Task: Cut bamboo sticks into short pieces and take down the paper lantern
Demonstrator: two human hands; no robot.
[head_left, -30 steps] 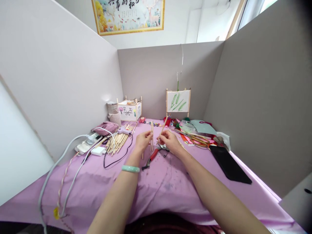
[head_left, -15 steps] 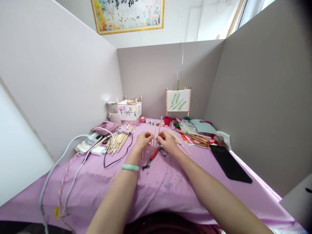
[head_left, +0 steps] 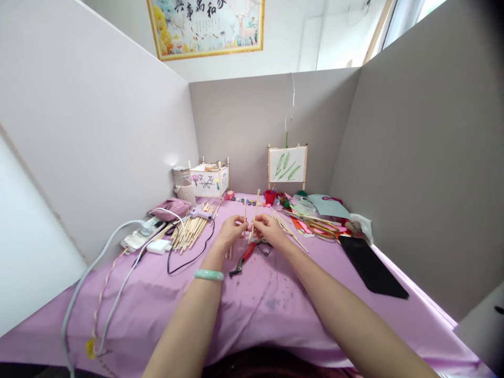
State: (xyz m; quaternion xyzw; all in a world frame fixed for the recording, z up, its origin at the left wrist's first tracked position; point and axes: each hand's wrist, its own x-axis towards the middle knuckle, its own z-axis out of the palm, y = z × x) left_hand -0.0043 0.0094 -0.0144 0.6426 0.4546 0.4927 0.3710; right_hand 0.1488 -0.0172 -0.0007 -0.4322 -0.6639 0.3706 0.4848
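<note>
My left hand [head_left: 233,229], with a pale green bangle [head_left: 209,274] on its wrist, pinches a thin wooden stick [head_left: 245,207] that stands nearly upright. Opposite it, my right hand [head_left: 271,231] grips wooden sticks [head_left: 257,201] leaning slightly right; my fingers hide how many there are. The fingertips of both hands are close together. Just below them, red-handled pliers [head_left: 248,253] lie on the purple cloth [head_left: 275,320]. A short stick end [head_left: 230,252] shows under my left hand.
Left are a pile of sticks [head_left: 193,231], a lilac glue gun [head_left: 200,213], cables and a power strip [head_left: 137,236]. Loose sticks [head_left: 291,231], gold-handled scissors [head_left: 323,228] and a black phone-like slab [head_left: 372,265] lie right. Behind stand a stick-framed box [head_left: 208,181] and a red cup [head_left: 270,197].
The separate middle stick between my hands no longer shows apart; it seems to lie against the right-hand stick. My hands have barely shifted, and the view tilts slightly upward.
</note>
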